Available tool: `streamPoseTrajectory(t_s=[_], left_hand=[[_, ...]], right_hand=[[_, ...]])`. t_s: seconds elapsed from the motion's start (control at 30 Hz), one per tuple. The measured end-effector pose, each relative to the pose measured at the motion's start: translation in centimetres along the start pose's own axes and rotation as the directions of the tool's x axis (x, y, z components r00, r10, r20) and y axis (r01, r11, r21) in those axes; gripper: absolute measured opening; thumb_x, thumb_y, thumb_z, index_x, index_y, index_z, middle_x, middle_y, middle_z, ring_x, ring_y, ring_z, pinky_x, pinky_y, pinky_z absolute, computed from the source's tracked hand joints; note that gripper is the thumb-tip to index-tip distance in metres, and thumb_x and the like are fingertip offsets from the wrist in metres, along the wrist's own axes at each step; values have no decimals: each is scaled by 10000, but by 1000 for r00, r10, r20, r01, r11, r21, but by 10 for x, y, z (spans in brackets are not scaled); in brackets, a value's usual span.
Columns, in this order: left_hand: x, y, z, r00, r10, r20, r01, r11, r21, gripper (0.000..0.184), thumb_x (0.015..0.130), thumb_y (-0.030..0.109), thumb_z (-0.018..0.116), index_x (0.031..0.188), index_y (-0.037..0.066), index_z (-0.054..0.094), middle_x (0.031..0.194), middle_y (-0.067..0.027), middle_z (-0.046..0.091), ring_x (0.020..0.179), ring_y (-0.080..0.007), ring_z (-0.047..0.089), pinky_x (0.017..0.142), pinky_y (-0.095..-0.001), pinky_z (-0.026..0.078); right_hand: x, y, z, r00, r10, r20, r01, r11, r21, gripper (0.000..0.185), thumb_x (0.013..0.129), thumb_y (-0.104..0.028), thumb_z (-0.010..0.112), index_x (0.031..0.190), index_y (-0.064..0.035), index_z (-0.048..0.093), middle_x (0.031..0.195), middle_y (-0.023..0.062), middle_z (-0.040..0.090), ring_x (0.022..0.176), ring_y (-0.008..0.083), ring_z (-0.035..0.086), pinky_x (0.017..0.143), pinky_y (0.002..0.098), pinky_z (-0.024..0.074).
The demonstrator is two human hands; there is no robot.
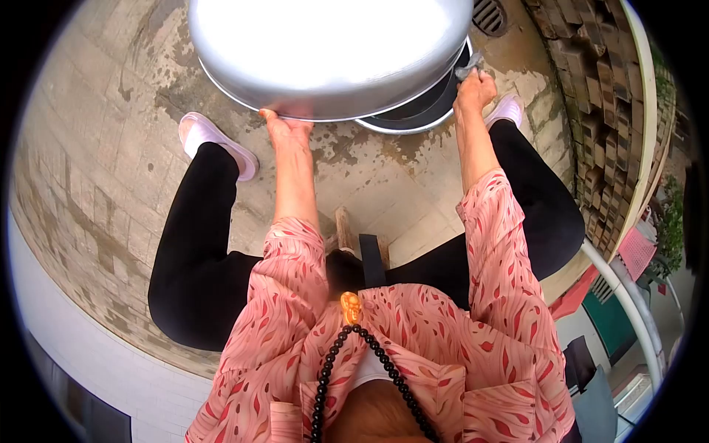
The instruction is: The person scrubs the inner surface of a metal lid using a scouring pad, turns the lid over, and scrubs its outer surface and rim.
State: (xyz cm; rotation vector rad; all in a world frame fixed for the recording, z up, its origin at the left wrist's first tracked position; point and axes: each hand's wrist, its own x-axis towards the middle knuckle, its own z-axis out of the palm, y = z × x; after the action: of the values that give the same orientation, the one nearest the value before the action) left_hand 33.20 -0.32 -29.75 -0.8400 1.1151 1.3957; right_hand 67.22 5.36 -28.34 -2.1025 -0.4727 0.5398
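Basin (332, 92) cut off at top; left hand (289, 133) partly hidden beneath it

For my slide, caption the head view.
Left hand holds a silver basin at its rim; right hand holds a crumpled grey scrap.

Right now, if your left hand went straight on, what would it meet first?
The large metal basin, whose rim the left hand touches; whether it would press or slip beneath is unclear.
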Motion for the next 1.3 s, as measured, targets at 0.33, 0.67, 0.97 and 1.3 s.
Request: streamPoseTrajectory(t_s=[0.33,0.67,0.97,1.3], left_hand=[[18,50,17,996,80,-46,-82,996,-31,514,946,561,452,1258,166,557,1320,14,576,1207,-233,536,1002,-529,439],[9,8,35,998,52,-29,-52,999,-9,629,957,636,312,1287,144,522,1308,-16,566,1172,-261,545,966,-524,470],[12,-15,30,994,21,105,-17,999,-38,594,982,577,330,1227,83,548,1259,-52,594,1133,-251,561,968,-479,476],[7,-36,33,994,-18,111,25,997,-68,527,995,520,372,1206,76,562,1246,-53,595,1134,-263,557,991,-512,455]], right_hand=[[-29,67,53,865,-148,479,402,775,-487,304,868,-200,599,1139,-61,599,1059,211,627,1011,430,594,855,462,495],[-53,-37,-25,925,127,359,-322,762,561,215,998,-76,460,1068,-65,663,1021,49,656,806,126,601,602,283,478],[-87,-98,25,638,-745,195,758,652,6,189,775,-73,741,959,-64,698,931,88,636,838,229,641,743,314,512],[-99,-91,19,608,-771,190,783,622,21,168,771,-15,713,934,-51,695,929,100,625,822,252,633,736,331,518]])
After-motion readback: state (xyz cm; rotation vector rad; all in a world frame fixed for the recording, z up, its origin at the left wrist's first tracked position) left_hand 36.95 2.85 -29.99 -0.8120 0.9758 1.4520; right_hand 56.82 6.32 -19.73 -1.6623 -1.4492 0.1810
